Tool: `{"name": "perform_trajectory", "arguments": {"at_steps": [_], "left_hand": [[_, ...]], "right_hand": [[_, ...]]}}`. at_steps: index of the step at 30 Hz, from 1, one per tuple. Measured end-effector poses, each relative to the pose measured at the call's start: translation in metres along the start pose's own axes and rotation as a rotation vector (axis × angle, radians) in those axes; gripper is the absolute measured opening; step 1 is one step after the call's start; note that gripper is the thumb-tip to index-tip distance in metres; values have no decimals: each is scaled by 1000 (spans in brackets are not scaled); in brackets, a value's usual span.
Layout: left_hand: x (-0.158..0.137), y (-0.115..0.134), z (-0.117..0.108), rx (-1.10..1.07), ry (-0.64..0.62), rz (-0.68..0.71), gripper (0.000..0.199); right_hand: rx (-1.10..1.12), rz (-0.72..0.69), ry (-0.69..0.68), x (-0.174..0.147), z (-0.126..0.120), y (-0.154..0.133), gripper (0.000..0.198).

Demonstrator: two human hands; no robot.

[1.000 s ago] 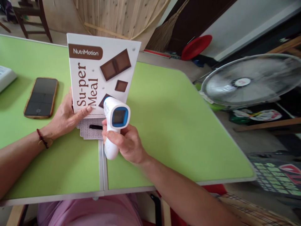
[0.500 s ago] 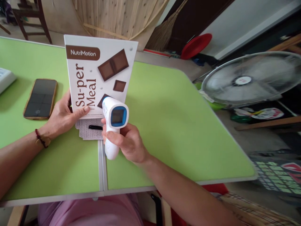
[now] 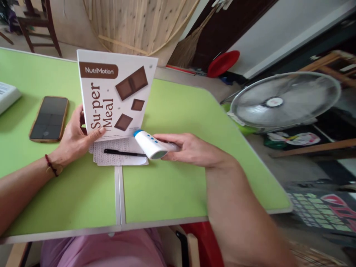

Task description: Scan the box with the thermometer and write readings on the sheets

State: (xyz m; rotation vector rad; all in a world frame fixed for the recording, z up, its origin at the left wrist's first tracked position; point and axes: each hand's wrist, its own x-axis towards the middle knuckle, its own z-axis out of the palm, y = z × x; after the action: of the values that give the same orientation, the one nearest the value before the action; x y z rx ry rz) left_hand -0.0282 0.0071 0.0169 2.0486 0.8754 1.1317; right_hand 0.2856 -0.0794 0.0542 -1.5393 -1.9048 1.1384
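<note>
My left hand (image 3: 78, 134) grips the lower left corner of a white NutriMotion box (image 3: 107, 94) and keeps it upright, its chocolate-picture side facing me. The thumb lies across the front; the other fingers are partly hidden behind. My right hand (image 3: 191, 149) is closed round the handle of a white and blue infrared thermometer (image 3: 151, 144), turned on its side with the blue nose close to the box's lower right corner. I cannot tell whether they touch. Beneath both lies handwritten paper (image 3: 100, 157) with a black pen (image 3: 119, 152) on it.
A phone (image 3: 49, 118) in a brown-edged case lies left of my left hand on the green table (image 3: 178, 193). A white object (image 3: 8, 97) sits at the far left. Beyond the table's right edge stands a fan (image 3: 283, 100); a wooden chair (image 3: 39, 27) is at the back left.
My right hand has rolled the thermometer from upright onto its side and moved right, uncovering the pen and more paper. The box stays in my left hand, slightly lower in view.
</note>
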Motion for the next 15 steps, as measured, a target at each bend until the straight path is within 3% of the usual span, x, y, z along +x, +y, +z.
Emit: {"name": "perform_trajectory", "arguments": {"at_steps": [3,10,15], "left_hand": [[0,-3,-1,27,63,-39,70],[7,-13,-7,48,89,-45,75],[10,-15,-8,67,63,13,68]], "right_hand": [[-96,-10,50,5,6,17,59],[-457,-120,371,19,22,43,50],[-549,-215,415,31,26,54,43]]}}
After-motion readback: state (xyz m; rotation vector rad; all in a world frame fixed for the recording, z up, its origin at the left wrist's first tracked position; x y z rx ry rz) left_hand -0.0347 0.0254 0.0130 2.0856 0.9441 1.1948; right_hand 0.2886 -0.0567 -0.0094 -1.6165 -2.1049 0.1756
